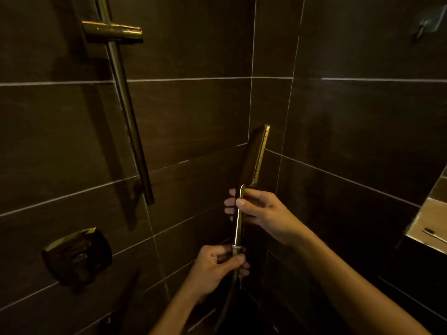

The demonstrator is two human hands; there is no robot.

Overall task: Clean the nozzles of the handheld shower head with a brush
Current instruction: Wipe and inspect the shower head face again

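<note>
R grip [261, 211] just under shower head [254, 159], L grip [215, 264] at hose joint [236, 249]

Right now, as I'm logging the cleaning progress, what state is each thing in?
Shower head: in hand, upright, edge-on to the camera.
Right hand: grips the handle.
Left hand: grips the hose joint.
Rail holder: empty.
Apparent brush: lying in the wall niche, untouched.

Slim brass shower head [254, 160], upright, edge-on
</note>
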